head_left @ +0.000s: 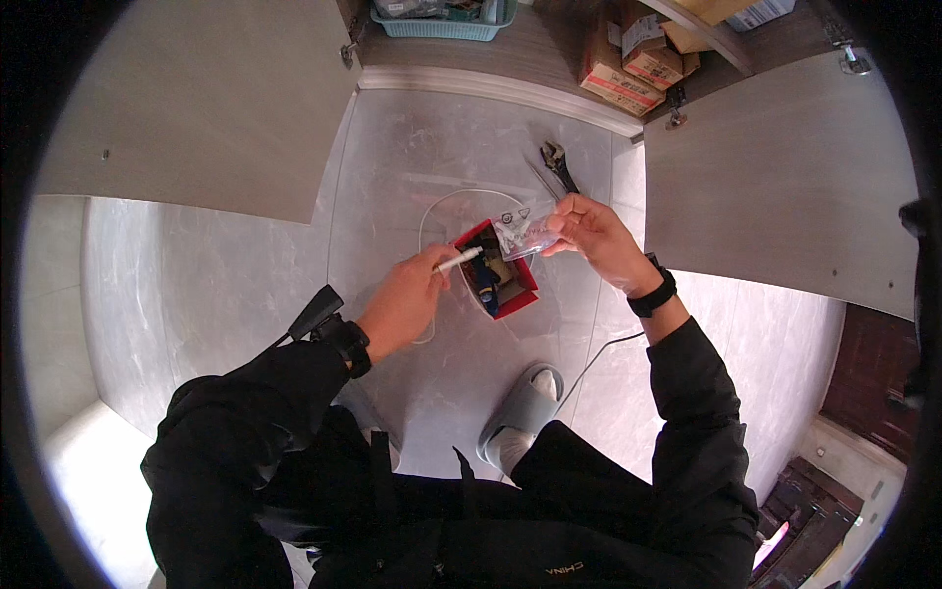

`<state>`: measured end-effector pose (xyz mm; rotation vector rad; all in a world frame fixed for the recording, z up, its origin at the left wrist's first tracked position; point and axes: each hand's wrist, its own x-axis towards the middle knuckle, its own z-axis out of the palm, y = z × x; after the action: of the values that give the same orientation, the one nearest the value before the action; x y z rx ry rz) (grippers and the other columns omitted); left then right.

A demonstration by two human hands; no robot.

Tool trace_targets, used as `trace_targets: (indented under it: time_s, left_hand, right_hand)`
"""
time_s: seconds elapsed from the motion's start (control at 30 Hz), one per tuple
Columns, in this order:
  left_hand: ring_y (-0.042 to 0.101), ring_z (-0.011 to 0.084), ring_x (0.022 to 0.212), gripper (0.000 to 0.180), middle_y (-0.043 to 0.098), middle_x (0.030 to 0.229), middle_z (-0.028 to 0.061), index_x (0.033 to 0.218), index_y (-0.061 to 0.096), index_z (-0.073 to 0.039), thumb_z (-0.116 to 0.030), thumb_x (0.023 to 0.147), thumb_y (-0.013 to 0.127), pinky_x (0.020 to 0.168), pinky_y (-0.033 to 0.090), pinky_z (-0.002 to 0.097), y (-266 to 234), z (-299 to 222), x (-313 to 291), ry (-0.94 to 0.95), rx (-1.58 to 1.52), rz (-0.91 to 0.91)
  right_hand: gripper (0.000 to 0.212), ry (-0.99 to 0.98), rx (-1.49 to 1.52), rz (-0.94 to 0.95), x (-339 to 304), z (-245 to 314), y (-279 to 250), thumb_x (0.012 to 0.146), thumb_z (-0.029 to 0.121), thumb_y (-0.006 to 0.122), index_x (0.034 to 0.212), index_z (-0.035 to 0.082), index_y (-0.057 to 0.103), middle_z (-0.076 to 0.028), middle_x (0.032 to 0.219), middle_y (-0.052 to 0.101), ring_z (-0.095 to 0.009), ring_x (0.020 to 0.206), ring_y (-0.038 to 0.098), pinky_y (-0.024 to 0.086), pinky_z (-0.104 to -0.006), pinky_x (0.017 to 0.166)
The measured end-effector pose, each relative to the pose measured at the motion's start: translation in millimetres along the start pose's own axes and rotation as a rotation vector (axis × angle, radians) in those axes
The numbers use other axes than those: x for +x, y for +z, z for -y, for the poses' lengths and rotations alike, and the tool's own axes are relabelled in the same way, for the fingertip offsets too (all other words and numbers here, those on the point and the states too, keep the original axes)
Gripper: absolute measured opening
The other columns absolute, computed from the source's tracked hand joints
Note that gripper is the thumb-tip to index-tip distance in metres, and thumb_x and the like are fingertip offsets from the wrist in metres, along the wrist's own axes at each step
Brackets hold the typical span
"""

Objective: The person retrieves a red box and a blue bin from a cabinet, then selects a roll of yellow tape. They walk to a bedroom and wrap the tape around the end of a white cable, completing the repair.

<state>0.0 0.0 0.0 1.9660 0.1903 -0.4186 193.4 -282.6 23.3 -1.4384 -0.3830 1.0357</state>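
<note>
White stick point(459, 260) slants from left hand point(407, 296) toward clear bag point(522, 232)

At the centre of the frame, the stick's long axis rises gently rightward, its free tip facing the bag, with a gap between. The left hand pinches its lower-left end; the right hand point(595, 239), apart from the left, grips the bag's right edge, up and right of the stick. Behind both, the open red box point(520, 303) shows; an adjustable wrench point(558, 167) lies above the right hand.

Forearms point(689, 393) stretched forward, left fingers point(432, 263) and right fingers point(573, 222) pinched
</note>
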Motion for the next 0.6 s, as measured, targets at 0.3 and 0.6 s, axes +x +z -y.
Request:
trace_targets:
  time_s: [0.3,0.6]
  left_hand:
    - [0.044,0.0029,0.066,0.030,0.059,0.085,-0.0050,0.131,0.068,-0.005,-0.027,0.110,0.069,0.059,0.037,0.0210,-20.9,-55.1,7.0,-0.070,-0.546,-0.110]
    - [0.048,0.0026,0.068,0.023,0.062,0.084,-0.0067,0.117,0.071,-0.004,-0.024,0.107,0.074,0.060,0.039,0.0219,-43.3,-35.1,6.4,-0.173,-0.487,-0.212]
  right_hand:
    - [0.018,-0.105,-0.147,0.181,12.2,33.9,41.2,0.112,0.020,0.064,0.118,0.002,0.065,-0.006,0.108,0.074,-0.014,0.099,0.072,0.062,-0.0317,0.086]
    - [0.035,0.179,-0.987,0.295,0.1,17.9,75.7,0.109,0.026,0.064,0.131,-0.001,0.058,-0.023,0.116,0.072,-0.035,0.097,0.075,0.061,-0.0438,0.084]
